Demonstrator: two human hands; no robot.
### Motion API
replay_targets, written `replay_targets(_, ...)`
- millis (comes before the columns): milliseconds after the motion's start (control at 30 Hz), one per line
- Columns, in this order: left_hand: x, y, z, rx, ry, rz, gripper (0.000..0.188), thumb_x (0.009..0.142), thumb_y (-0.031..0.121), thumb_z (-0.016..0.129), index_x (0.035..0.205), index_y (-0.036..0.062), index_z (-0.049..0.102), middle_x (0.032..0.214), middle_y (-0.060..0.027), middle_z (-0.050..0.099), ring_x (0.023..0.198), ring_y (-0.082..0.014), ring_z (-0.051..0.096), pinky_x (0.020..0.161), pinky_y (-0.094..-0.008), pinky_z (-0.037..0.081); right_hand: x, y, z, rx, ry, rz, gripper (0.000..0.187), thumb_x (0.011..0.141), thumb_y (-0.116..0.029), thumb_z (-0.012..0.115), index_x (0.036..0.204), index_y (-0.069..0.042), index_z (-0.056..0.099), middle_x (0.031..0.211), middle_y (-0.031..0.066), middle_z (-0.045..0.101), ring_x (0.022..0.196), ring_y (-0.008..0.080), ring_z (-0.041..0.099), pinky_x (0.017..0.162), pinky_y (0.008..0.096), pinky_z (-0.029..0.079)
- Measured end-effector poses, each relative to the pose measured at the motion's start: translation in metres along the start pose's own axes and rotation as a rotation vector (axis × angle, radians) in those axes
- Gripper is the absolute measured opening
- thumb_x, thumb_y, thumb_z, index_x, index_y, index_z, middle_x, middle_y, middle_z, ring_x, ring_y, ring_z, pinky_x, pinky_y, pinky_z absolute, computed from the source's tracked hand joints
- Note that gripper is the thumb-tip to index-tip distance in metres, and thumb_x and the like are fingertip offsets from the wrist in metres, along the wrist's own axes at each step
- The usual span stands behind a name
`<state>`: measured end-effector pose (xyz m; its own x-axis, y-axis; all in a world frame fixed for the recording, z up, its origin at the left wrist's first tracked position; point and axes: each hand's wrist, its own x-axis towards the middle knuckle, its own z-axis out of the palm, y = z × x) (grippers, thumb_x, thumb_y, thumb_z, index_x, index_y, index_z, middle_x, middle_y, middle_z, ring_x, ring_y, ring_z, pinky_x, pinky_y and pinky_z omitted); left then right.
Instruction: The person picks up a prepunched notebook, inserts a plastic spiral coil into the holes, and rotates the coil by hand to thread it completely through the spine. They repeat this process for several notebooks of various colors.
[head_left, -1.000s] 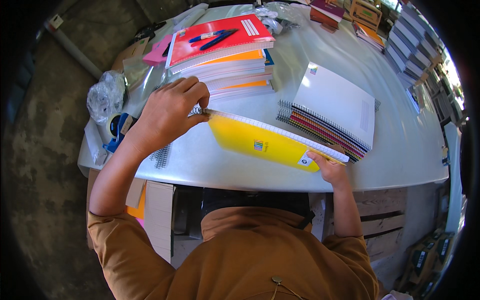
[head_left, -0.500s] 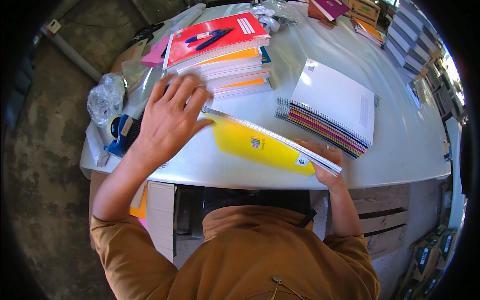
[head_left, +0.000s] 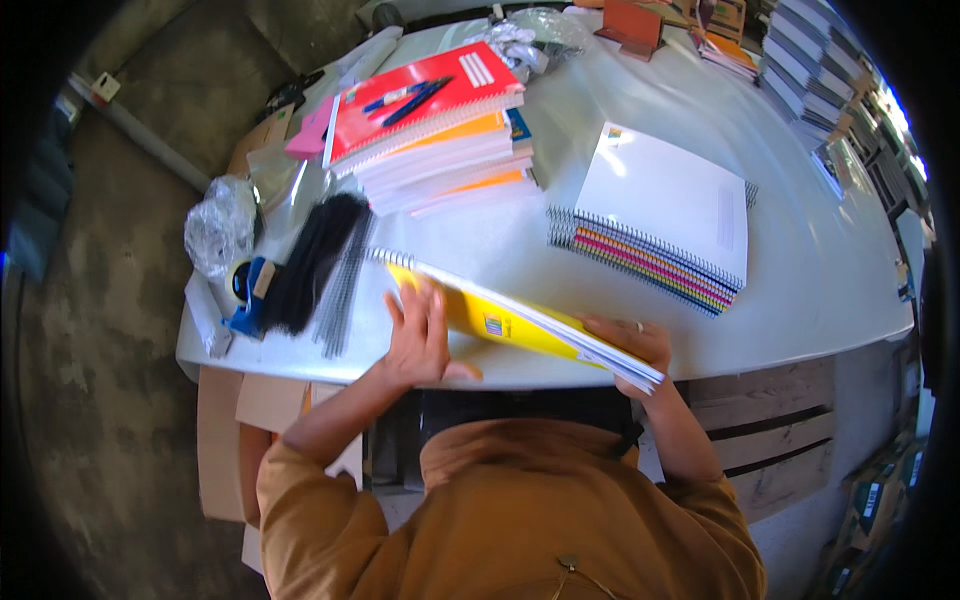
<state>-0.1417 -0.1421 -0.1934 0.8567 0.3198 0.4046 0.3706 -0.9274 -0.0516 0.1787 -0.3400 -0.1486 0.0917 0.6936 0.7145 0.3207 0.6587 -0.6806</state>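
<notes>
A yellow-covered notebook [head_left: 470, 312] is tilted on its edge above the front of the table, pages facing up and away. A wire spiral [head_left: 392, 257] sticks out at its left end. My right hand [head_left: 640, 350] grips the right end, with the thumb side over the pages. Against the yellow cover near the spiral, my left hand [head_left: 418, 335] rests with fingers stretched and thumb held apart. Just left of it lie black binding spirals [head_left: 315, 265] and a grey bundle of wire spirals [head_left: 348, 290].
A stack of spiral notebooks with a white top cover [head_left: 665, 195] stands to the right. Behind my left hand is a pile topped by a red notebook [head_left: 420, 105] with pens [head_left: 415, 98]. A blue tape dispenser [head_left: 250, 295] and crumpled plastic [head_left: 220, 225] sit at left.
My left hand has come down from above the spiral end to the yellow cover, uncovering the black spirals. The notebook's left end has dropped and shifted left; my right hand still holds it.
</notes>
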Motion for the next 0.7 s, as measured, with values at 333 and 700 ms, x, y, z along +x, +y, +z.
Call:
replay_targets(333,0.048,0.052,-0.034,0.05,0.532,0.115,0.096,0.084,0.069,0.029,0.139,-0.0083,0.011,0.146,-0.0264,0.009,0.136,-0.0393,0.006,0.107,-0.0541,0.004,0.009,-0.005,0.002,-0.088,-0.067,-0.107,0.035,0.071,-0.01,0.071,0.105,-0.001,0.066,0.1,0.0178,0.065,0.087,0.0255,0.066,0.074,0.0291,0.051)
replay_targets(700,0.068,0.064,-0.04,-0.035,0.631,0.185,0.107,0.075,0.075,0.043,0.139,-0.006,0.016,0.142,-0.0296,0.019,0.134,-0.0397,0.018,0.108,-0.0536,0.009,0.002,-0.014,0.011,-0.159,-0.117,-0.105,0.034,0.069,-0.011,0.072,0.102,-0.003,0.067,0.098,0.0149,0.066,0.088,0.0255,0.065,0.078,0.0327,0.05)
